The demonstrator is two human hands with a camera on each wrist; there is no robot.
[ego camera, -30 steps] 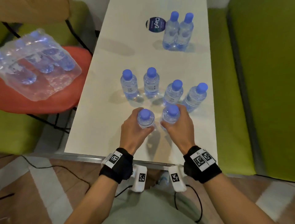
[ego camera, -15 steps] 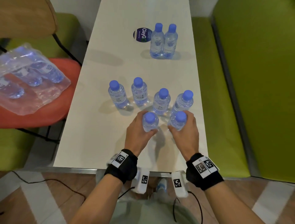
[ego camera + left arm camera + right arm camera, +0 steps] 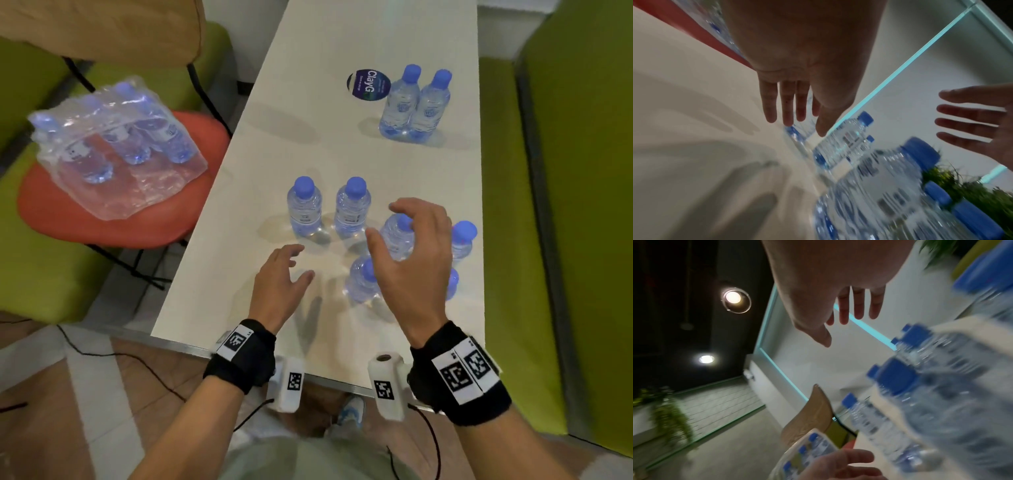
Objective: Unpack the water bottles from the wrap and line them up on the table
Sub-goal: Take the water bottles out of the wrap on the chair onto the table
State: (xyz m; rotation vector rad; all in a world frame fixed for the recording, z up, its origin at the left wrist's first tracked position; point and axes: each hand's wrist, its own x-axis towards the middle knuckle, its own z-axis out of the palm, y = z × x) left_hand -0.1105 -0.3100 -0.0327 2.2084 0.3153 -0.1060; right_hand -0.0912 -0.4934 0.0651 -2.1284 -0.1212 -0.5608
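Observation:
Several clear water bottles with blue caps stand on the white table (image 3: 239, 212). A far pair (image 3: 414, 102) stands by a round sticker. The middle row has two free bottles (image 3: 305, 209) (image 3: 352, 209) and two partly behind my right hand. One front bottle (image 3: 363, 281) stands upright; a second (image 3: 452, 284) peeks out past my right hand. My left hand (image 3: 301, 262) hovers open and empty left of the front bottle. My right hand (image 3: 387, 226) is raised above the bottles, fingers spread, holding nothing. The plastic-wrapped pack (image 3: 116, 150) still holds bottles.
The pack lies on a red chair seat (image 3: 102, 226) left of the table. Green benches (image 3: 589, 205) flank both sides. A wooden chair back (image 3: 102, 31) is at the upper left. Bare tabletop lies left of the bottles and toward the near edge (image 3: 239, 349).
Both hands have let go of the two front bottles, which now stand on the table. The left hand drew left; the right hand lifted above the bottles. The view swung left.

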